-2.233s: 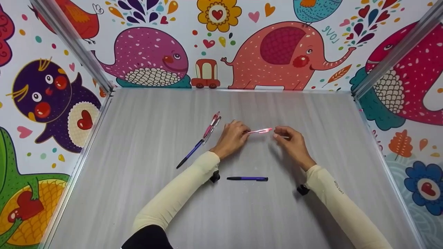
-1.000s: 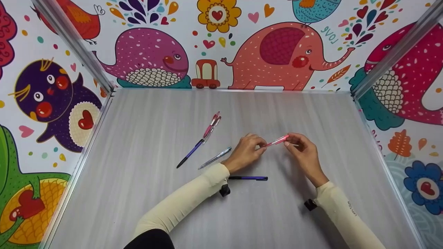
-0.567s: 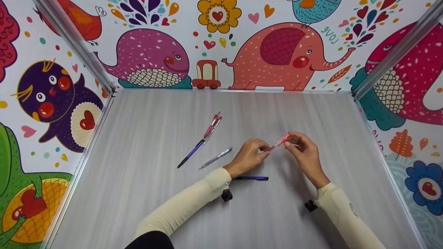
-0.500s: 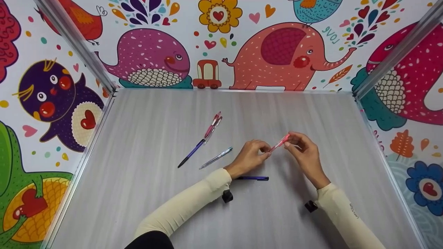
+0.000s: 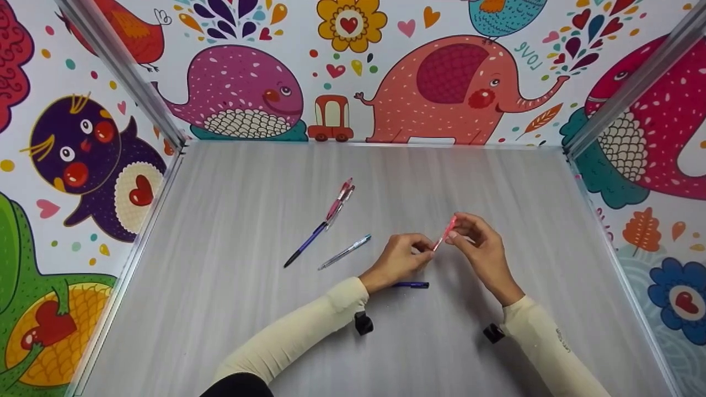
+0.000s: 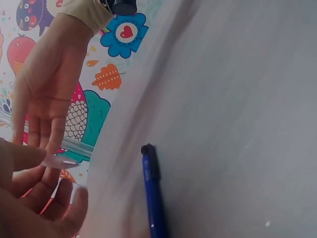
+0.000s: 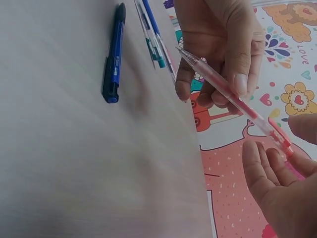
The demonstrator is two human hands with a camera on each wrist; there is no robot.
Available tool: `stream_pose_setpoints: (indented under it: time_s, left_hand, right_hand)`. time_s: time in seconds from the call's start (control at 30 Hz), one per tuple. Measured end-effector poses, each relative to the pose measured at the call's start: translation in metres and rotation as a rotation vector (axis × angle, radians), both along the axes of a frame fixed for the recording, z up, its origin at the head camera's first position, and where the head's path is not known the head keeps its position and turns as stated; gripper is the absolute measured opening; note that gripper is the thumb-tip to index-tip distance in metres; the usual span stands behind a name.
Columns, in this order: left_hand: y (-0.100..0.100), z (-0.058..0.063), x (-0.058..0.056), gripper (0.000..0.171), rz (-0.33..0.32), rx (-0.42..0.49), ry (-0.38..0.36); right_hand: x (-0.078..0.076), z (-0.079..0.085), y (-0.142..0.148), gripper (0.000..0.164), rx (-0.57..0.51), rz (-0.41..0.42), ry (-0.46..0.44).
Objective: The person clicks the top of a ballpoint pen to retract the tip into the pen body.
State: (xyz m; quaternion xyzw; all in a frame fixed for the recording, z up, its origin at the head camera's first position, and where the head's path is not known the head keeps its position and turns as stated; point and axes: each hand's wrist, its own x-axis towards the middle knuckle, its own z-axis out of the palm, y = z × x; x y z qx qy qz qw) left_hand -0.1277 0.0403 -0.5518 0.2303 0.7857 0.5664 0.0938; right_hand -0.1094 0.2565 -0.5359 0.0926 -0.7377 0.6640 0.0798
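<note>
A pink clear-barrelled pen is held in the air between both hands, slanting, with its pointed tip beyond the left hand's thumb. My left hand pinches the barrel near the tip end, thumb on one side and fingers behind. At the other end, by the pink clip, are the thumb and forefinger of my right hand; its other fingers curve loosely. Below the left wrist lies a blue pen with black ends, partly hidden in the head view. A clear pen with a teal end lies left of the left hand.
Farther left, a blue-and-black pen lies in line with a pink pen and a clear pen beside it. The grey tabletop is bounded by metal rails and cartoon-printed walls.
The left hand sets down the teal-ended pen and keeps the pink pen, moving right and nearer. The right hand comes to the pink pen's clip end, and the pen turns steeper.
</note>
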Motion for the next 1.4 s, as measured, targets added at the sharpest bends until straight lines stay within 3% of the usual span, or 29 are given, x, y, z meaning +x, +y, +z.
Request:
stream_pose_setpoints:
  time_s: [0.43,0.83,1.2,1.4]
  left_hand:
    - [-0.005,0.003,0.010,0.017,-0.020,0.093,-0.138]
    - [-0.007,0.004,0.021,0.019,-0.033,0.258,-0.369]
    - [-0.010,0.004,0.030,0.013,-0.024,0.325,-0.432]
    - [-0.012,0.002,0.033,0.012,-0.028,0.350,-0.431]
  right_hand:
    - [0.004,0.009,-0.006,0.042,0.022,0.062,-0.045]
    - [0.007,0.010,-0.008,0.046,-0.001,0.124,-0.076]
    - [0.012,0.015,-0.009,0.047,-0.029,0.193,-0.120]
    - [0.014,0.015,-0.012,0.048,-0.031,0.207,-0.152]
